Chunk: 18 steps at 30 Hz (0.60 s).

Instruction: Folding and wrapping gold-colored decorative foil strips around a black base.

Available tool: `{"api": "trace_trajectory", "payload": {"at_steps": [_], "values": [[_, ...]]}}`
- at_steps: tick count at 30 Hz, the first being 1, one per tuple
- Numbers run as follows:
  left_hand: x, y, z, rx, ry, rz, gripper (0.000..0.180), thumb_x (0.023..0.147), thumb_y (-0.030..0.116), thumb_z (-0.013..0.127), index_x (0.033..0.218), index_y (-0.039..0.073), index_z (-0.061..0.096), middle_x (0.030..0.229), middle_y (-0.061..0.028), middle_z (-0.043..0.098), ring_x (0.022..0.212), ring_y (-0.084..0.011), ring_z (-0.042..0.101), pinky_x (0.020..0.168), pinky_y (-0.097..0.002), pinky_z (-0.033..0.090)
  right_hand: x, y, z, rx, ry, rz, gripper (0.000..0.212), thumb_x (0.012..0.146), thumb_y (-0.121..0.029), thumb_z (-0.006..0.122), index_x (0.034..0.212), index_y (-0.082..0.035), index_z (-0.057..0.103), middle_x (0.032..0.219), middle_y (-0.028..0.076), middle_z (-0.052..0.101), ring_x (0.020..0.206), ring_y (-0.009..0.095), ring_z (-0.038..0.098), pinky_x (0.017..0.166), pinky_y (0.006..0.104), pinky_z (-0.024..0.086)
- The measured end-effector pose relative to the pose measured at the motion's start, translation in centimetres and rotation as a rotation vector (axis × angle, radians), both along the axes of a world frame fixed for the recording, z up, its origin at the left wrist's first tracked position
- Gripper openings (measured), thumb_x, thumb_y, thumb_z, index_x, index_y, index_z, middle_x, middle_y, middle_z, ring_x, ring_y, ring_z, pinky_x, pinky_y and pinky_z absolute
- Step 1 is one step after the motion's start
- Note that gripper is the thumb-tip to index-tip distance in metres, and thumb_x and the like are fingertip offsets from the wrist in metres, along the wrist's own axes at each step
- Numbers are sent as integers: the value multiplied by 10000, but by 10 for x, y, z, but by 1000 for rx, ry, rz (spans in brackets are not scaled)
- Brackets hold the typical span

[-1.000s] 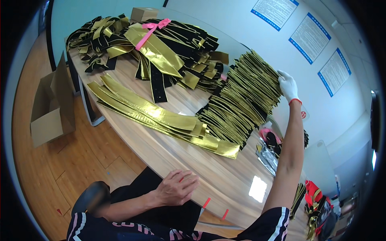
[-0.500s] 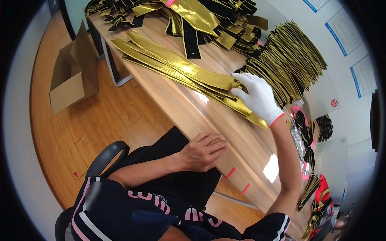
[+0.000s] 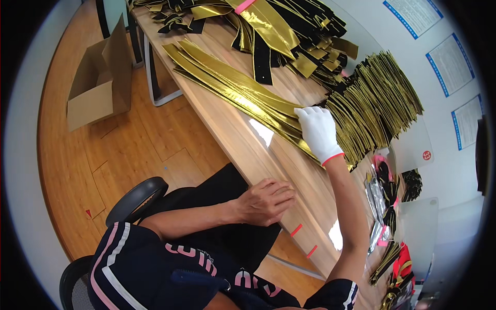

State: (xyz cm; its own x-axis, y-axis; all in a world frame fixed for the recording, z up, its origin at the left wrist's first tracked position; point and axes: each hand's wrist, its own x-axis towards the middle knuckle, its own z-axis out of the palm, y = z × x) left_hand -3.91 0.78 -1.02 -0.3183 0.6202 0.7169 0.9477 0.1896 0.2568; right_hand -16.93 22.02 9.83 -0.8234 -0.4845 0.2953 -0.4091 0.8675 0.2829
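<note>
Gold strips (image 3: 243,95) lie lengthwise on table (image 3: 232,135), ends beside black-and-gold stack (image 3: 372,111); gloved right hand (image 3: 318,133) bent over those ends, perhaps to hold them together, grip hidden, can't tell; bare left hand (image 3: 266,201) loosely curled at table edge, perhaps resting, closure unclear.

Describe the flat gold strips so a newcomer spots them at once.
Find the pale wood-grain table. Along its near edge, long, shiny gold strips run from upper left to the white-gloved right hand. They lie flat, lengthwise, while the neighbouring black-and-gold strips are packed in a dense, ridged row.
</note>
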Motion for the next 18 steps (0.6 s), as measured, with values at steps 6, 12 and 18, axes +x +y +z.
{"api": "trace_trajectory", "payload": {"at_steps": [6, 12, 18], "values": [[-1, 3, -1, 21, -15, -24, 389, 821, 227, 724, 1196, 123, 737, 1338, -38, 680, 1273, -254, 630, 1062, -416, 454, 1, 2, 8, -58, 169, 35, 285, 866, -27, 620, 1116, -96, 740, 878, 75, 685, 885, 293, 671, 817, 425, 505], [0, 1, -1, 13, -20, 4, 375, 826, 217, 718, 1189, 128, 742, 1318, -40, 684, 1257, -261, 635, 1063, -425, 458, 13, -4, 13, -81, 104, 89, 288, 856, -17, 654, 1128, -77, 729, 871, 77, 680, 875, 300, 665, 825, 435, 503], [0, 2, -1, 23, -16, -3, 374, 826, 214, 715, 1189, 130, 741, 1306, -41, 686, 1252, -259, 637, 1059, -433, 464, -1, -3, -5, 91, 227, 20, 234, 867, -56, 651, 1079, -98, 739, 900, 56, 721, 929, 278, 689, 882, 435, 507]]}}
